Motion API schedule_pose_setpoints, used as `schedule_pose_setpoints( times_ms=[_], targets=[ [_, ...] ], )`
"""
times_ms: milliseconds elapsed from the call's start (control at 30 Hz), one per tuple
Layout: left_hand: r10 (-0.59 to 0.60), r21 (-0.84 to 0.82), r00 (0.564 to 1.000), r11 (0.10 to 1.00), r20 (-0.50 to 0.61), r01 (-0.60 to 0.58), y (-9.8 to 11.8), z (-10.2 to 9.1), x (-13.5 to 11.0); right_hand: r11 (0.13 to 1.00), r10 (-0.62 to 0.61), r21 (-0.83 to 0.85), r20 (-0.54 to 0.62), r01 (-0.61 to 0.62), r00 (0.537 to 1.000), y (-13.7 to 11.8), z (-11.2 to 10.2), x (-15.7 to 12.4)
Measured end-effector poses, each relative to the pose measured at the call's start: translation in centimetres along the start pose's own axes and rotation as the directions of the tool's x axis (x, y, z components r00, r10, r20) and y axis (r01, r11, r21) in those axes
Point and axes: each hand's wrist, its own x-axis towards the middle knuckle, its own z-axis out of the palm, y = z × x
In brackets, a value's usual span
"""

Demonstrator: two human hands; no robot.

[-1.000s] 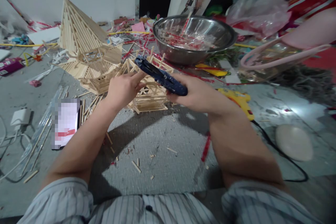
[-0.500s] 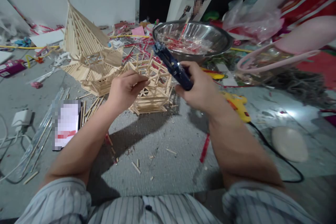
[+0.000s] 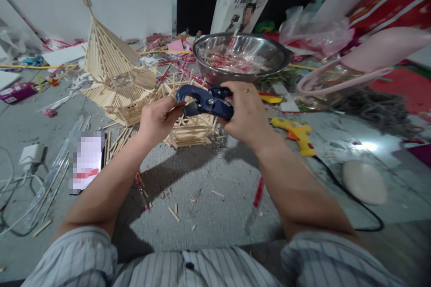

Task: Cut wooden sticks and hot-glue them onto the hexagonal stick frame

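Note:
Dark blue and plier-like, a hand tool [image 3: 210, 101] with curved jaws is gripped by its handles in my right hand [image 3: 247, 114]. Its jaws point left and meet the fingertips of my left hand [image 3: 156, 119]. Those fingers are pinched closed; what they hold is too small and covered to make out. Below and behind the tool stands an open frame of thin wooden sticks [image 3: 191, 134], partly hidden by it. To its left rises a stick-built model with a pointed roof [image 3: 107, 54].
Behind stands a metal bowl [image 3: 249, 71] holding red-and-clear wrappers. A yellow glue gun [image 3: 305, 139] with a black cord lies right, near a pale oval object [image 3: 365, 181]. A phone [image 3: 87, 161], loose sticks [image 3: 121, 141] and a white charger [image 3: 32, 154] lie left.
My right hand has turned the blue tool from tilted upright to nearly level and brought its jaws to my left fingertips. My left hand has shifted slightly left.

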Motion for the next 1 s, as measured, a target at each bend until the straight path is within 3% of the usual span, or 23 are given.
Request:
schedule_pose_setpoints(
  times_ms=[500, 800, 1000],
  targets=[
    [0.121, 0.021, 0.993, 0.993, -0.014, -0.120, -0.3, 0.0, 0.1, 0.999, -0.015, -0.047, 0.018, 0.016, 1.000, 0.3, 0.5, 0.0],
    [0.104, -0.020, 0.995, 0.994, 0.007, -0.104, 0.4, -0.1, 0.2, 0.998, 0.060, -0.037, 0.104, -0.056, 0.993, 0.1, 0.5, -0.1],
    [0.048, 0.044, 0.997, 0.998, 0.057, -0.051, 0.7, 0.0, 0.1, 0.986, 0.156, -0.078, 0.173, -0.145, 0.972, -0.3, 0.4, 0.0]
  ],
)
